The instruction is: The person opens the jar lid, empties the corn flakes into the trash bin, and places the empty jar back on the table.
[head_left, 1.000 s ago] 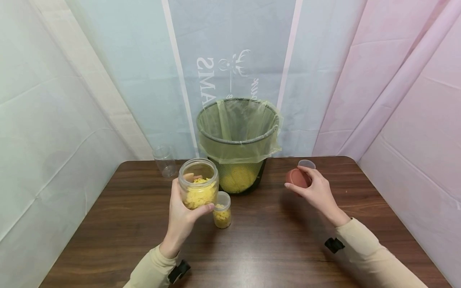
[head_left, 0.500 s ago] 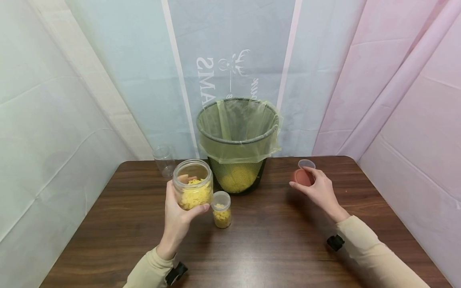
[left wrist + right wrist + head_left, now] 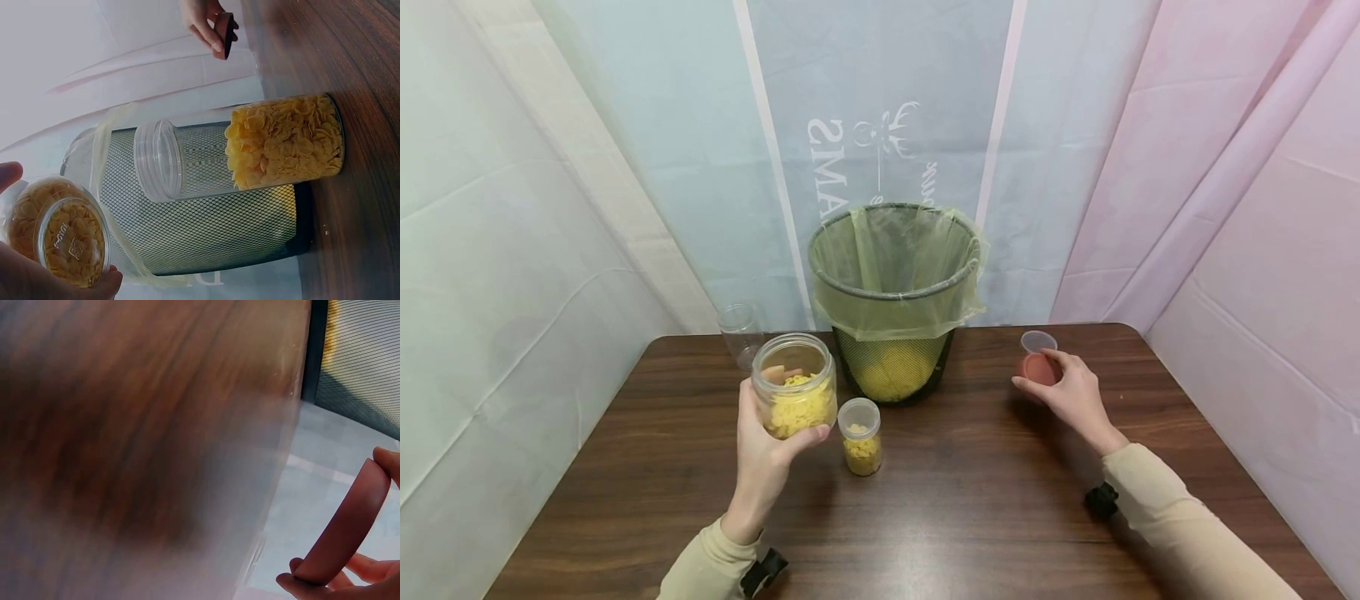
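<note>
My left hand (image 3: pixel 762 462) grips a clear jar (image 3: pixel 796 398) partly filled with yellow flakes, its uncovered mouth tilted toward me in the head view. Seen from the left wrist, the jar's base (image 3: pixel 74 242) faces the camera. Pinched between thumb and fingers of my right hand (image 3: pixel 1078 402) is a reddish-brown lid (image 3: pixel 1039 368), held on its edge; the right wrist view shows its side wall (image 3: pixel 345 525). A smaller clear jar (image 3: pixel 862 452) with a clear lid stands upright on the table, just right of the left hand, roughly half full of flakes.
A mesh bin (image 3: pixel 895 333) with a pale yellow-green liner stands at the back of the table, yellow contents at its bottom. Left of it is an empty clear jar (image 3: pixel 741 337). A clear round lid (image 3: pixel 1039 340) lies at the back right. Fabric walls (image 3: pixel 880 67) surround the table.
My left hand has moved a little left with the jar, away from the small jar. The right hand has shifted slightly right, turning the reddish-brown lid a bit.
</note>
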Demonstrator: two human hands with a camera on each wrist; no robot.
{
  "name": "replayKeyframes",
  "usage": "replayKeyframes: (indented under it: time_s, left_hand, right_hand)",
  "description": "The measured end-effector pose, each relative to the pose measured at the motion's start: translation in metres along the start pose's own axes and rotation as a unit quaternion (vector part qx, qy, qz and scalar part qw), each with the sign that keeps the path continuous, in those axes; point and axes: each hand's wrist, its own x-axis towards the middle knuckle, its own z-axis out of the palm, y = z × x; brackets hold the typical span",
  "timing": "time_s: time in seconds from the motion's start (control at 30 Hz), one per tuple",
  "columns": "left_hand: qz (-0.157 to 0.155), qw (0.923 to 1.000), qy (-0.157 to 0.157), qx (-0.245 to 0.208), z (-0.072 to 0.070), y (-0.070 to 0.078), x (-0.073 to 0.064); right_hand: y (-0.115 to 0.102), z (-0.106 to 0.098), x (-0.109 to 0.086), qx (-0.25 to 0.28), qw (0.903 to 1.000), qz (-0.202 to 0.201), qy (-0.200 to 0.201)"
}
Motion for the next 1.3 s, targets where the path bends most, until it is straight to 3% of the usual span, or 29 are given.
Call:
replayKeyframes:
  time_s: [0.27, 0.67, 1.3]
  left_hand:
    - [-0.006, 0.9999, 0.014, 0.002, -0.001, -0.001, 0.001]
    - [-0.007, 0.9999, 0.014, 0.000, -0.002, -0.001, 0.002]
    - [-0.007, 0.9999, 0.012, -0.004, -0.001, 0.000, 0.002]
  right_hand:
    - [0.011, 0.001, 0.005, -0.014, 0.9999, 0.002, 0.009]
    - [0.022, -0.002, 0.017, -0.036, 0.9993, 0.002, -0.009]
    - [0.032, -0.001, 0.034, -0.084, 0.9932, 0.026, -0.077]
